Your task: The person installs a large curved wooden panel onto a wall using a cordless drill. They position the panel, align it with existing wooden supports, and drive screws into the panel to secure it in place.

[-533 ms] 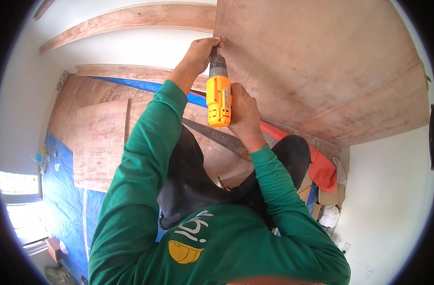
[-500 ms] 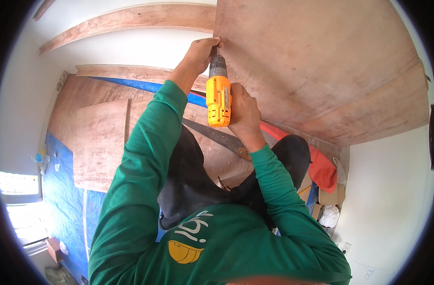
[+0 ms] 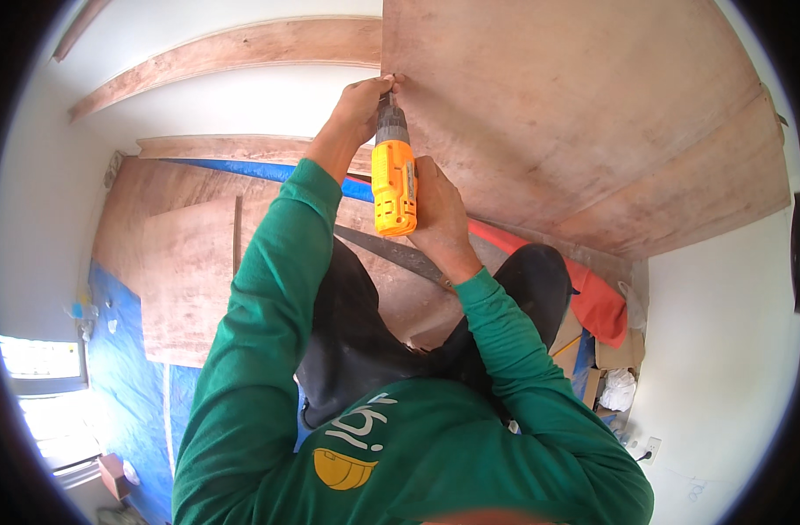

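Observation:
My right hand [image 3: 441,210] is wrapped round the grip of a yellow and black cordless drill [image 3: 394,188]. Its chuck points away from me, toward the left edge of a large plywood panel [image 3: 575,114] fixed against the wall. At that edge my left hand [image 3: 361,108] is closed in a pinch just beyond the chuck, its fingertips touching the panel. Whatever small piece sits between those fingers, at the drill's tip, is too hidden to name. Below the drill, a handsaw [image 3: 396,254] lies on the floor, its handle partly behind my right wrist.
Wooden battens [image 3: 242,51] run across the white wall at upper left. A loose plywood sheet [image 3: 190,271] lies left of my legs over a blue tarp [image 3: 124,350]. Red cloth [image 3: 597,306] and a cardboard box [image 3: 623,352] sit at right, near a wall outlet [image 3: 653,448].
Drill and both hands appear slightly further left in the picture, along with the panel edge, as the view shifts. My grip on the drill and the left-hand pinch look the same.

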`<state>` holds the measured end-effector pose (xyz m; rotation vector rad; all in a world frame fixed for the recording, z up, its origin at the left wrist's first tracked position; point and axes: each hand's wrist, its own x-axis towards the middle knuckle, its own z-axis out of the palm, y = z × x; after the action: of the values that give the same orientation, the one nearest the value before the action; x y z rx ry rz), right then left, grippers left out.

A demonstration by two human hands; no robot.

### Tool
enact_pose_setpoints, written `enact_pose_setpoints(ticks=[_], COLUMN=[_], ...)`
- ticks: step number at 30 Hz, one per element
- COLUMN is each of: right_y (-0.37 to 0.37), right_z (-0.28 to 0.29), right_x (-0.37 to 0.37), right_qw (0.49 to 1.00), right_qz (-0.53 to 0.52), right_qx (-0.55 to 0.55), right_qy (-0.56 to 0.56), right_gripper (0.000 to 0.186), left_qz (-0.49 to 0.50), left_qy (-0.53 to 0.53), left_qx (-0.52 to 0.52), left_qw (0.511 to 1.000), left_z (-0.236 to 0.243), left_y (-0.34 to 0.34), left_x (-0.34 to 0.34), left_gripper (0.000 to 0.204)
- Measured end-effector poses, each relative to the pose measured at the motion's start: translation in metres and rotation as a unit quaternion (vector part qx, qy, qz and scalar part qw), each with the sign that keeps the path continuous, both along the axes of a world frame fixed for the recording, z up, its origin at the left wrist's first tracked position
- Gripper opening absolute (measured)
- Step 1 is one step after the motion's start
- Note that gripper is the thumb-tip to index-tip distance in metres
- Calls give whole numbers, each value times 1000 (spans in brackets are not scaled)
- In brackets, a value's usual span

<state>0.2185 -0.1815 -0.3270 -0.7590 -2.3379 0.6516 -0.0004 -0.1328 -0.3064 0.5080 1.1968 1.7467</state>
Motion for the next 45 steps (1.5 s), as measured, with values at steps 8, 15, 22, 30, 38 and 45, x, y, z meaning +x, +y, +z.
enact_pose_setpoints(ticks=[8, 15, 22, 30, 38, 45], right_y=[6, -5, -13, -17, -18, -18], right_z=[-5, -7, -3, -5, -11, -9], right_x=[-5, -15, -21, -26, -31, -30], right_qw=[989, 998, 999, 997, 997, 996], right_qz=[-48, -38, -30, -54, -45, -43], right_qx=[105, 27, -32, -54, -55, -71], right_qy=[-91, -44, 12, -20, 11, 10], right_gripper=[43, 45, 49, 50, 48, 50], left_qz=[14, 17, -53, -131, -132, -130], left_qy=[46, 93, -36, -198, -203, -199], left_qx=[-15, -16, -1, 73, 75, 65], left_qw=[999, 995, 998, 969, 967, 969], left_z=[-2, -2, 2, -13, -13, -12], left_y=[7, 1, -4, 2, 5, 7], left_x=[1, -8, -9, -13, -17, -17], left_gripper=[27, 30, 26, 26, 25, 25])
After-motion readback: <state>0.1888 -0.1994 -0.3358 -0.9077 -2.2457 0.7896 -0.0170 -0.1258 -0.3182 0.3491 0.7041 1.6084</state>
